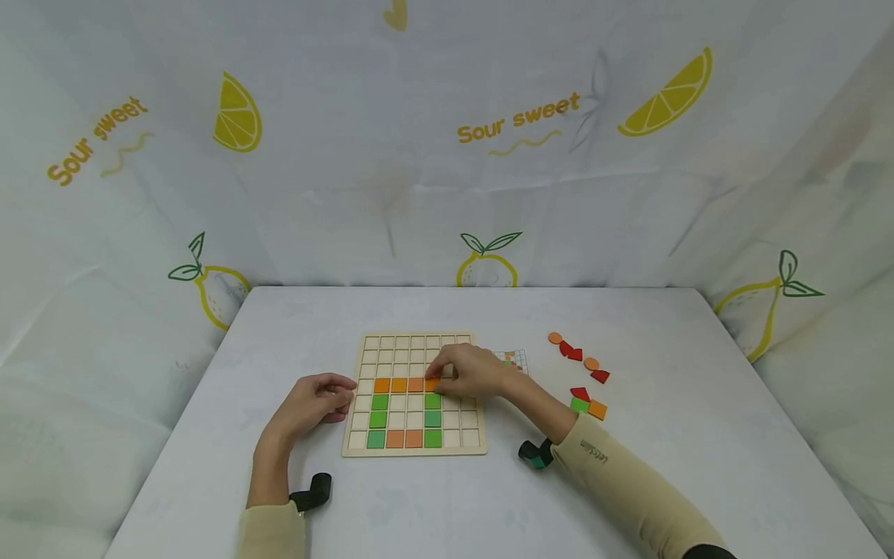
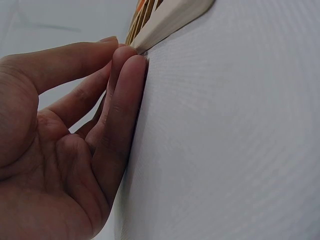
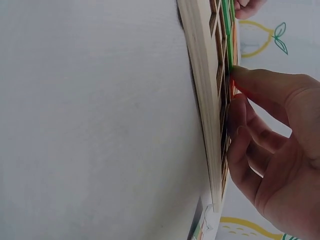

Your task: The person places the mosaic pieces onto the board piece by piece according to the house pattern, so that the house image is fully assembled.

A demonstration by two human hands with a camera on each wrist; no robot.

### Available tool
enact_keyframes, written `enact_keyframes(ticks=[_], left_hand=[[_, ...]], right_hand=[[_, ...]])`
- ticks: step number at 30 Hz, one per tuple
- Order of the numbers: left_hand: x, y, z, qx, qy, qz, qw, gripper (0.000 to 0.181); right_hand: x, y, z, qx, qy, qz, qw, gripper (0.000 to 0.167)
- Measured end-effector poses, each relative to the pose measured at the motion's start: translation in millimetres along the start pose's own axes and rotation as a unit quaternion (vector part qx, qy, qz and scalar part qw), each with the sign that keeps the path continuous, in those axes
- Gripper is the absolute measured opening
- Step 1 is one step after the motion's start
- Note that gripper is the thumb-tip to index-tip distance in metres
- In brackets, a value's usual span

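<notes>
A wooden grid board (image 1: 414,453) lies flat on the table, with square tiles in some cells. An orange row crosses its middle, green columns run down both sides, and salmon squares (image 1: 395,439) lie at the bottom. My right hand (image 1: 471,371) pinches an orange square tile (image 1: 431,384) at the right end of the orange row, thumb and fingertips down at the cell. At the board's left edge, my left hand (image 1: 313,404) touches the wood with its fingertips. The left wrist view shows these fairly straight fingers (image 2: 127,95) against the board's rim (image 2: 172,22).
Right of the board lie loose pieces: orange discs (image 1: 555,338), red pieces (image 1: 600,376), a green square (image 1: 579,405) and an orange square (image 1: 597,409). A printed pattern card (image 1: 520,359) sits partly behind my right hand. Lemon-printed cloth (image 1: 419,194) hangs behind the table.
</notes>
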State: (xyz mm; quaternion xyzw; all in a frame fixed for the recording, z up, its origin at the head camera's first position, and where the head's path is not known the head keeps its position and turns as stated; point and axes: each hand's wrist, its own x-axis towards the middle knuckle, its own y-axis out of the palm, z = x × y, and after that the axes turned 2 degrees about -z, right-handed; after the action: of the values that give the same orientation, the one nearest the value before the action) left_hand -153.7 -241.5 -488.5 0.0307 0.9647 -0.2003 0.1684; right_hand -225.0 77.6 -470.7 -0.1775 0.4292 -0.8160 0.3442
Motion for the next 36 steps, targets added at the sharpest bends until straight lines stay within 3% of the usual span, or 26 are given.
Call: enact_keyframes(ticks=[10,16,29,36], left_hand=[[-0.9,0.3,-0.6,0.002,0.003,0.002,1.0,0.026],[-0.9,0.5,-0.3,0.001,-0.002,0.0,1.0,0.027],[-1.3,0.8,-2.3,0.009,0.004,0.001,0.9999,0.025],[-1.3,1.0,-1.1,0.008,0.005,0.001,1.0,0.025]], right_hand=[[-6.0,-2.0,4.7,-0.021,0.015,-0.017,0.9995,0.017],[-18.9,-16.9,-0.8,0.008,0.026,-0.032,0.9991,0.02],[-79.9,-83.0,-44.9,0.041,0.103,-0.125,0.986,0.03],[-114.5,-100.8,-76.8,0.045,0.161,-0.136,0.9765,0.031]])
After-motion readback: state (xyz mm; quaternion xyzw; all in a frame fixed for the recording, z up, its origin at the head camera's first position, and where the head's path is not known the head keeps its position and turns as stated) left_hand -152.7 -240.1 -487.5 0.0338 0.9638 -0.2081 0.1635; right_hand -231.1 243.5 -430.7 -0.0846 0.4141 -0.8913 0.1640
